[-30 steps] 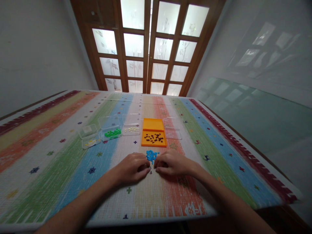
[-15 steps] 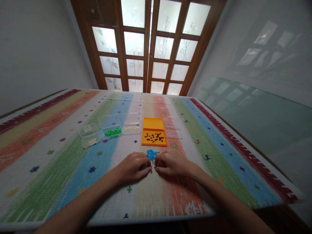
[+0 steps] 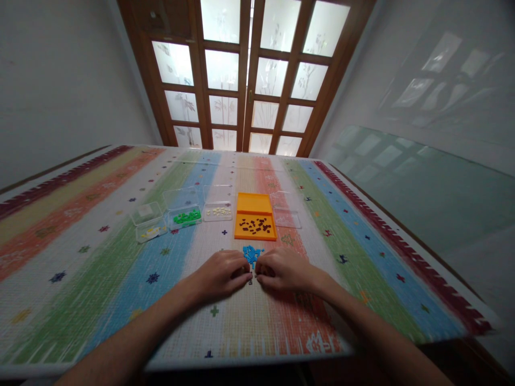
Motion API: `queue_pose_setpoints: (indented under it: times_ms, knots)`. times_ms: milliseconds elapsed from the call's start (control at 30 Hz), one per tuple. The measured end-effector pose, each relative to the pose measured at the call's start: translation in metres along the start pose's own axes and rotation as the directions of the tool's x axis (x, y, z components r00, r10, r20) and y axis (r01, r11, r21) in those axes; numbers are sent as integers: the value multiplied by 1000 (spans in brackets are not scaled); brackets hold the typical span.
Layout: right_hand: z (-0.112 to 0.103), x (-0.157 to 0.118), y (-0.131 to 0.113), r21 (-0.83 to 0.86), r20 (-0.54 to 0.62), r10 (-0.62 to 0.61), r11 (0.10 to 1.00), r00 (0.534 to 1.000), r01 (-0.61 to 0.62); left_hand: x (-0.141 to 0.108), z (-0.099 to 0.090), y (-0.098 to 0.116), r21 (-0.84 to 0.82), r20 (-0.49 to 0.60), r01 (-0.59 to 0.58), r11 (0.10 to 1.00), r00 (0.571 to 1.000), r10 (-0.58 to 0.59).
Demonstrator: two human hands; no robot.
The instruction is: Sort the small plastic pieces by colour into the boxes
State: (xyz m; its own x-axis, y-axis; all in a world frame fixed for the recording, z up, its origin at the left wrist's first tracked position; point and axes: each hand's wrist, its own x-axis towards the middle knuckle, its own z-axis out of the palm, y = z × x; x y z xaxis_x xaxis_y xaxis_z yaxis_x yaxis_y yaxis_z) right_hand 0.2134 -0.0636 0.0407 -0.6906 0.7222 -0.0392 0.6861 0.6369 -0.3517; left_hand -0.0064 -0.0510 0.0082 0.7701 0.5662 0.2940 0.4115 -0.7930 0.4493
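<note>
A small heap of blue pieces (image 3: 251, 254) lies on the striped tablecloth, just beyond my fingertips. My left hand (image 3: 229, 273) rests to the left of it with fingers curled and closed. Facing it from the right, my right hand (image 3: 281, 269) is also closed, its fingertips bent inward. Whatever either hand pinches is too small to make out. Tiny dark bits (image 3: 250, 281) show in the narrow gap between the hands. Behind the blue heap stands an open orange case (image 3: 237, 235) with dark brown pieces in it.
Left of the orange case are open clear boxes with cream pieces (image 3: 218, 212), green pieces (image 3: 187, 217) and yellow-white pieces (image 3: 151, 233). Another clear box (image 3: 287, 219) is at its right. A striped cloth (image 3: 161, 300) covers the table; wooden doors (image 3: 245, 107) stand beyond.
The fingers of both hands have shifted very slightly near the blue heap. The view has moved a little; the boxes stay in place.
</note>
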Motion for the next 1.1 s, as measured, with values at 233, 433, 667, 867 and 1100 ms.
queue_pose_setpoints:
  times_ms: [233, 433, 667, 867, 1100]
  knots:
    - [-1, 3, -2, 5, 35, -51, 999, 998, 50, 0, -5, 0, -37, 9, -34, 999, 999, 34]
    - [0, 3, -3, -38, 72, -45, 998, 996, 48, -2, -11, -1, -67, 46, -16, 998, 999, 19]
    - [0, 2, 0, -50, 66, -51, 997, 996, 55, -5, -14, -4, -103, 68, -12, 995, 997, 19]
    - [-1, 1, -1, -62, 68, -32, 997, 997, 36, -3, -14, 4, -74, 70, 15, 997, 998, -10]
    - [-21, 3, 17, -42, -16, 47, 998, 999, -48, -4, -11, 4, -97, 93, 17, 995, 996, -8]
